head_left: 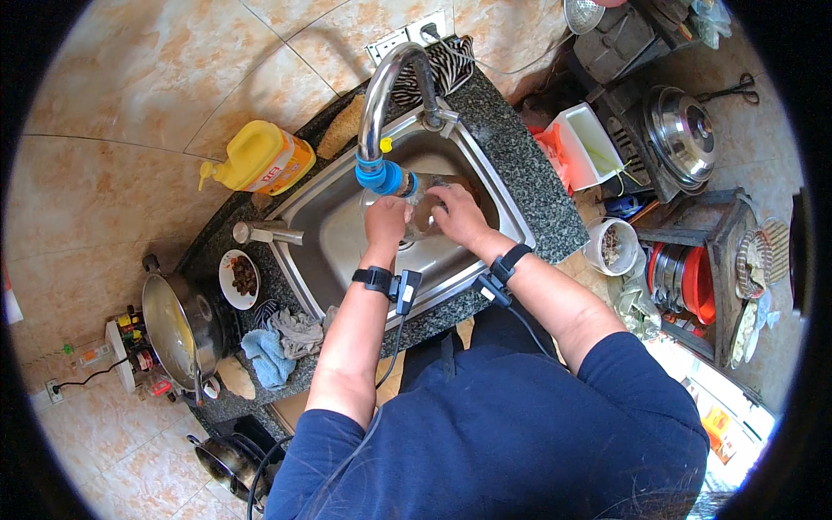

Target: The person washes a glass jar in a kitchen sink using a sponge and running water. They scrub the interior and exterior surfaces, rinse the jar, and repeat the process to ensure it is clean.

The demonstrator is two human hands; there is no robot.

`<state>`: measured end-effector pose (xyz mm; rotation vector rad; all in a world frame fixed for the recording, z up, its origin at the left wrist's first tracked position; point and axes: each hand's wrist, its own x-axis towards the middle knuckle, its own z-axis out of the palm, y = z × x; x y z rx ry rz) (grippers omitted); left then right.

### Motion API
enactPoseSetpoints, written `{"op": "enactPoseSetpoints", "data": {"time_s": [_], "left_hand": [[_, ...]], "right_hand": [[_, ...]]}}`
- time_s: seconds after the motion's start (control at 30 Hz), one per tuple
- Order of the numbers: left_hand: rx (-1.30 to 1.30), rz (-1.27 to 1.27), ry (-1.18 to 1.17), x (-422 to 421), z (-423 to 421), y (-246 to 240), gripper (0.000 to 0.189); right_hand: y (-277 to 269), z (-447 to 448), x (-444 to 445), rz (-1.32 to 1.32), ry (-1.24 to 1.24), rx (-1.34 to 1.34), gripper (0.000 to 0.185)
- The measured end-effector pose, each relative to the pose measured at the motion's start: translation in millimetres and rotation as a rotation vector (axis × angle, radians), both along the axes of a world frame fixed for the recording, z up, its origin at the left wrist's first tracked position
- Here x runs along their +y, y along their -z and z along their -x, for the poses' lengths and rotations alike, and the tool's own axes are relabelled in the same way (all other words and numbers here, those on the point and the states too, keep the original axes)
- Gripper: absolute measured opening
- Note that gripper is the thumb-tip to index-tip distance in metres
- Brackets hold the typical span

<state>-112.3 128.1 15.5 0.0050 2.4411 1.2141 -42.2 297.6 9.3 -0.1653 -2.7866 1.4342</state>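
Observation:
Both hands are over a stainless steel sink [338, 247], just below the blue swivel nozzle of a chrome gooseneck faucet [374, 110]. Between them is a clear, see-through vessel [422, 224], partly hidden by the hands and nozzle; its exact kind cannot be told. My left hand [386, 224] is closed at the vessel's near left side, beside the nozzle, its fingertips partly hidden. My right hand [458, 211] lies on the vessel's right side with thumb and fingers spread around it. The drain shows partly beneath the vessel.
A yellow detergent jug [270, 156] stands behind the sink's left side. On the left counter are a white bowl of dark food [239, 279], a blue cloth [268, 357], a grey rag [296, 331] and a large metal pot [175, 328]. A white plastic bin [582, 149] stands right of the granite counter [520, 156].

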Motion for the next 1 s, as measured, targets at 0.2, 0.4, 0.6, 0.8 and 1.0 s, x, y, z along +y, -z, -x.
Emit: {"op": "enactPoseSetpoints", "data": {"time_s": [0.2,0.4,0.6,0.8,1.0], "left_hand": [[-0.073,-0.265,-0.106,-21.2,-17.1,2.9,0.014],[-0.048,-0.312,-0.076,-34.9,-38.8,18.7,0.014],[-0.074,-0.364,-0.091,-36.1,-47.0,16.6,0.014],[-0.14,-0.362,-0.058,-44.3,-39.1,11.4,0.012],[-0.235,-0.35,-0.003,-56.4,-41.5,12.9,0.013]], "right_hand": [[-22.5,2.8,-33.2,-0.222,-0.202,0.092,0.046],[-27.3,67.2,-31.1,-0.206,-0.317,-0.365,0.03],[-10.9,45.9,-31.3,-0.161,0.001,-0.028,0.035],[-5.3,27.7,-61.6,-0.331,-0.26,0.232,0.029],[26.5,37.2,-24.8,-0.118,0.017,-0.115,0.031]]}}
